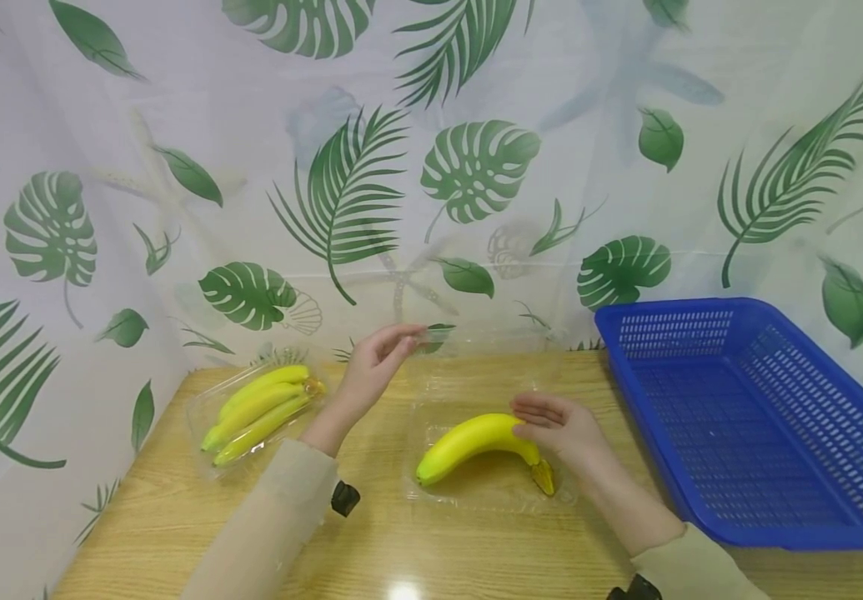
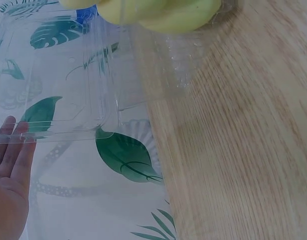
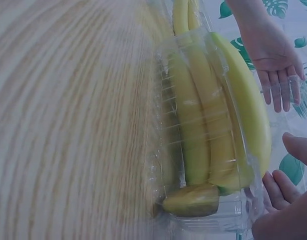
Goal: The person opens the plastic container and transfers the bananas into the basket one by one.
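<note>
You look to be at the lid step: the single large yellow curved banana (image 1: 469,442) lies in the base of the clear plastic hinged container (image 1: 476,503), its clear flat lid (image 1: 493,360) raised behind. Your left hand (image 1: 371,367) is at the lid's left edge, fingers extended rather than wrapped round it; your right hand (image 1: 569,429) is loosely spread beside the banana's stem half, gripping nothing — whether it touches the fruit, you cannot tell from here. The next move seems to call for clearing the right hand, then folding the lid over — watch the banana's high arch under the rim.
</note>
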`<action>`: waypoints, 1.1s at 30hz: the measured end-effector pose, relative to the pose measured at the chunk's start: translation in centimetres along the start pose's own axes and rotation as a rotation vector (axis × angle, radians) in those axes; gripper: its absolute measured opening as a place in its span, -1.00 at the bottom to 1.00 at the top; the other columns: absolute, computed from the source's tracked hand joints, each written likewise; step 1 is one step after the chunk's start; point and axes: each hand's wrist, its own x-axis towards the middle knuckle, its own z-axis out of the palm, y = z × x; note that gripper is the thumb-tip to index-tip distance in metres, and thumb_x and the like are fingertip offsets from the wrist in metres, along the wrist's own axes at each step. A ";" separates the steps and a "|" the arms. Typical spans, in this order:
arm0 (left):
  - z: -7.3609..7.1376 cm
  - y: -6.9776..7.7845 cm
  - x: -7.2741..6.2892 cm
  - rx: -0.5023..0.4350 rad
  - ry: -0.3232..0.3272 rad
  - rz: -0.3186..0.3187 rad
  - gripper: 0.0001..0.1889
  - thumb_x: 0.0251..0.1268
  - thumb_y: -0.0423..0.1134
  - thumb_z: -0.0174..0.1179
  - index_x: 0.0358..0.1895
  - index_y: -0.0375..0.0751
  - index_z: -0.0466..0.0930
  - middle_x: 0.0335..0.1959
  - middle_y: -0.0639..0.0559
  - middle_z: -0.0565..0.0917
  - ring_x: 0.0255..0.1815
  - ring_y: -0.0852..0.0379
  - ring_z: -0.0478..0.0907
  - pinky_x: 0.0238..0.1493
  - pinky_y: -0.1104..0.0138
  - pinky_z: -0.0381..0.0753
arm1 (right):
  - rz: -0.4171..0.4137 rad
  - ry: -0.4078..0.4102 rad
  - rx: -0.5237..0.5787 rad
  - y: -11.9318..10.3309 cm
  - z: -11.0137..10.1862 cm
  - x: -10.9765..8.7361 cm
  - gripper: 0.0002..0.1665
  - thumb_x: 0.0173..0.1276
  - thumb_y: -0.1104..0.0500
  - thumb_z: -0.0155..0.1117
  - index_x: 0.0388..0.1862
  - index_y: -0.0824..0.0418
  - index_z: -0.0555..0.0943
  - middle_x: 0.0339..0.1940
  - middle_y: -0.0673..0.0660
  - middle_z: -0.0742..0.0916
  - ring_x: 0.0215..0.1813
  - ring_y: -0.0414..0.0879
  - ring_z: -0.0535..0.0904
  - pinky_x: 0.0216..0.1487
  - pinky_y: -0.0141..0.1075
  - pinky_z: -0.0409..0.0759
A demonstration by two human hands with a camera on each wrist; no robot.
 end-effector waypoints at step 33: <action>0.1 -0.1 0.2 -0.007 0.005 -0.009 -0.65 0.72 -0.32 0.01 0.36 -0.39 0.58 0.29 -0.35 0.69 0.38 -0.27 0.62 0.50 -0.02 0.60 | -0.105 -0.066 -0.267 0.1 1.3 0.4 -0.43 0.47 0.43 0.33 0.42 0.53 0.49 0.43 0.50 0.59 0.50 0.39 0.50 0.55 0.11 0.53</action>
